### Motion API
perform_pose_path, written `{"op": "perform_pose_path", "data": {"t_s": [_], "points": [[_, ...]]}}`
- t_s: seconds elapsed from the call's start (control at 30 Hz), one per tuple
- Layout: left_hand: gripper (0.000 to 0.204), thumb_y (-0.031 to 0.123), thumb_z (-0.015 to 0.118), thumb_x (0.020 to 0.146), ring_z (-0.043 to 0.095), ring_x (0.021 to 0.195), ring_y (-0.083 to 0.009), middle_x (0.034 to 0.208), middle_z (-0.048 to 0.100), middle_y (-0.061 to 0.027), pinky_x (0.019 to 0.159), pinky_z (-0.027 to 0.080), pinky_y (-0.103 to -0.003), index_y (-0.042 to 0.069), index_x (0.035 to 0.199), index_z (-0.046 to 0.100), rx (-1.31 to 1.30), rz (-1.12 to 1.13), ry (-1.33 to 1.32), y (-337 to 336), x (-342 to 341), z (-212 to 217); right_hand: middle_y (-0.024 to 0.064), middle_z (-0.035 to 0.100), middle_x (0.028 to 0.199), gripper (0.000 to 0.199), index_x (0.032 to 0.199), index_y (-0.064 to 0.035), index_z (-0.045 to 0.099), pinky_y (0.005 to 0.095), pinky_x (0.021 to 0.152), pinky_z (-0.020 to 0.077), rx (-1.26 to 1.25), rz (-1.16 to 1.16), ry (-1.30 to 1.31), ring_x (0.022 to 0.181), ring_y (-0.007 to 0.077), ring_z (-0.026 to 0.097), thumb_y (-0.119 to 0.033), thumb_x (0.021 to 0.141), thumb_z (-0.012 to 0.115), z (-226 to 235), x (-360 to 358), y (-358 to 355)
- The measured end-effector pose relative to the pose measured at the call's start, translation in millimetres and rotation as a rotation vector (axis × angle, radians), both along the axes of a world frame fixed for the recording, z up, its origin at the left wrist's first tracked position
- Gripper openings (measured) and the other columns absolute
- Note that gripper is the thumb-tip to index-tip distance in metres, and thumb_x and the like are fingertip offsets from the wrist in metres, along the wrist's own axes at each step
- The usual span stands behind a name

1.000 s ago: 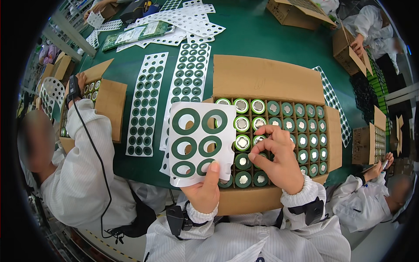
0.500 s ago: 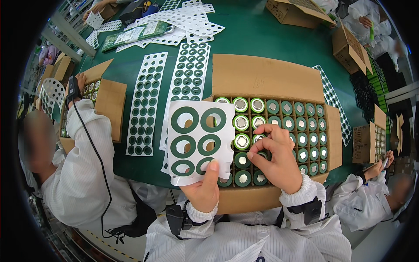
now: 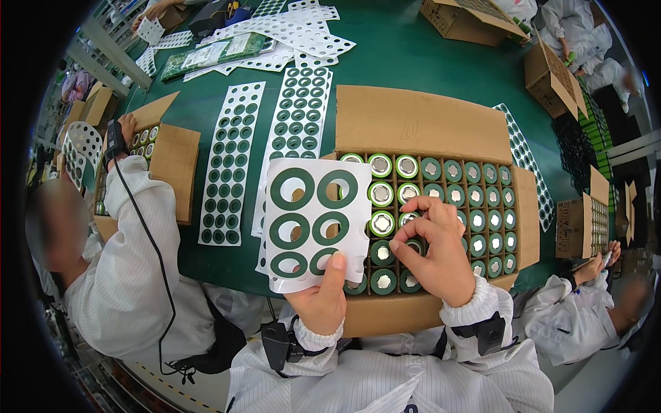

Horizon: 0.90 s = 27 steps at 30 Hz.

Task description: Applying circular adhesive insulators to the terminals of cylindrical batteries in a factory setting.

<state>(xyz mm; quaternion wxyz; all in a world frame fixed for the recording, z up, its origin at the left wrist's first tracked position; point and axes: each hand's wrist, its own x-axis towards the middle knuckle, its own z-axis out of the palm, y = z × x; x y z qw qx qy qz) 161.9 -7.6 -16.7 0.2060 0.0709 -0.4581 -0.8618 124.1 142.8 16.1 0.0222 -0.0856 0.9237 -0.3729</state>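
Observation:
My left hand (image 3: 319,301) grips a white sheet of green ring stickers (image 3: 318,199) by its lower edge, thumb on top over a bottom ring. The sheet covers the left part of an open cardboard box (image 3: 420,319) of cylindrical battery cells. Over the cells hovers my right hand (image 3: 441,255), thumb and forefinger pinched together and other fingers curled; whatever is between the tips is too small to make out. Several cells, such as a front one (image 3: 383,281), bear green rings. Bare metal tops with bright green rims show at the back left, like one cell (image 3: 379,165).
Ring-sticker sheets (image 3: 231,165) lie on the green table (image 3: 385,55), with punched white sheets (image 3: 303,34) farther back. At left a co-worker's sleeve (image 3: 138,255) reaches to another cell box (image 3: 172,162). More cardboard boxes (image 3: 551,76) stand at right, where other people work.
My hands and the sticker sheet are almost still. At the far upper right, a co-worker's hand has shifted slightly.

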Motion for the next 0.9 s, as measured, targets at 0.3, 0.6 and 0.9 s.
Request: {"op": "perform_pose_path", "data": {"t_s": [0.3, 0.6, 0.9], "points": [[0.049, -0.013, 0.057, 0.076, 0.054, 0.101, -0.0185, 0.115, 0.052, -0.0129, 0.087, 0.046, -0.032, -0.001, 0.120, 0.041, 0.033, 0.020, -0.006, 0, 1, -1, 0.0048, 0.050, 0.106, 0.007, 0.066, -0.0091, 0.062, 0.0401, 0.087, 0.0249, 0.010, -0.011, 0.026, 0.100, 0.0261, 0.042, -0.013, 0.066, 0.068, -1, 1, -1], [0.052, -0.009, 0.053, 0.078, 0.051, 0.108, -0.0220, 0.120, 0.049, -0.0129, 0.093, 0.042, -0.037, 0.002, 0.126, 0.036, -0.052, -0.032, -0.005, -2, 2, -1, 0.0042, 0.050, 0.104, 0.010, 0.067, -0.0104, 0.059, 0.0393, 0.082, 0.0251, 0.063, 0.001, 0.172, 0.098, 0.0250, 0.042, -0.010, 0.064, 0.068, -4, 5, -4], [0.050, -0.008, 0.053, 0.078, 0.053, 0.104, -0.0222, 0.117, 0.051, -0.0131, 0.089, 0.046, -0.036, 0.002, 0.125, 0.037, -0.073, -0.002, -0.034, -1, 2, -2, -0.0003, 0.053, 0.102, 0.010, 0.070, -0.0114, 0.059, 0.0393, 0.081, 0.0245, 0.244, 0.043, 0.343, 0.097, 0.0206, 0.045, -0.010, 0.064, 0.067, 3, 10, -9]]}}
